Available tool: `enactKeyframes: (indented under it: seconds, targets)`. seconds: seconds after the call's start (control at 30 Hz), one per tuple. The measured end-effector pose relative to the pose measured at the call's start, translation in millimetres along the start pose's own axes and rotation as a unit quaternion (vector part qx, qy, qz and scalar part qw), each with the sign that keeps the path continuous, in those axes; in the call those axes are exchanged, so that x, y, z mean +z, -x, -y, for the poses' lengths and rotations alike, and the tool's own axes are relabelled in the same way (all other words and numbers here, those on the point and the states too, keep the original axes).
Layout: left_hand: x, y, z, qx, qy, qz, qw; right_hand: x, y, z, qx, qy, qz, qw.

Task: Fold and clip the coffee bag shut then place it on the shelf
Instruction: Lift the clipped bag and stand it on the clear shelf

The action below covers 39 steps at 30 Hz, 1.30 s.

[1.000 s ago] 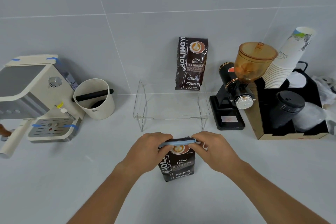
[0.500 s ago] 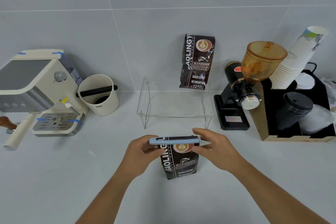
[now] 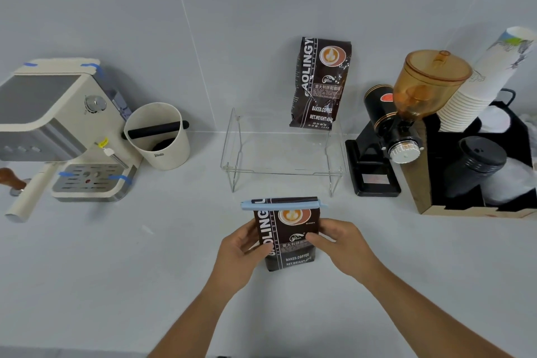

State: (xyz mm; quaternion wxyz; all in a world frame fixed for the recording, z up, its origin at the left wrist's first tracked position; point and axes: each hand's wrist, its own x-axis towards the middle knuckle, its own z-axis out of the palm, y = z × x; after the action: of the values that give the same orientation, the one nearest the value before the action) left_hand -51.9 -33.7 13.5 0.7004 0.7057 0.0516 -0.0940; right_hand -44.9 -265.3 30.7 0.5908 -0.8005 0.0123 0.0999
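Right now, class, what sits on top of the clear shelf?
One coffee bag stands on the clear shelf, leaning against the wall. The rest of the top is bare. The clipped bag is on the counter, between both hands.

One head-worn view — high, tilted forward and down over the counter [image 3: 87, 285] — close above both forearms.

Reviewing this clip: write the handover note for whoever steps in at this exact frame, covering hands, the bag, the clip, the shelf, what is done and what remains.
Left hand: grips the left side of the coffee bag.
Right hand: grips the bag's right side.
Bag: upright on the counter, in front of the clear shelf.
Blue clip: across the folded top of the bag.
Second coffee bag: on the shelf's right side, leaning against the wall.
Done: fold and clip.
Left: lift the bag onto the shelf; the free space looks to be left of the second bag.
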Motion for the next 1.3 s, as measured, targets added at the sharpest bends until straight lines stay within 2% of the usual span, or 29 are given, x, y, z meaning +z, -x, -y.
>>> enactKeyframes:
  seconds: [0.3, 0.5, 0.7, 1.03, 1.3]
  targets:
    - [0.0, -6.7, -18.9, 0.012, 0.032, -0.019, 0.999, 0.8, -3.5, 20.1, -0.008, -0.037, -0.012, 0.999]
    - [-9.0, -17.9, -66.5, 0.076, 0.05, -0.018, 0.996, -10.8, -17.9, 71.1, -0.066, -0.042, -0.011, 0.997]
    - [-18.0, -36.1, -114.6, 0.133, 0.049, -0.012, 0.99, -18.9, -35.1, 127.6, -0.094, -0.105, -0.006, 0.99]
    - [-32.4, -86.5, -181.9, 0.212, 0.039, 0.003, 0.976, -29.3, -82.3, 190.7, -0.179, -0.099, -0.009, 0.979]
    - [-38.7, -149.0, -204.6, 0.19, 0.01, -0.009, 0.982, -26.1, -153.8, 197.1, -0.167, -0.084, -0.039, 0.982]
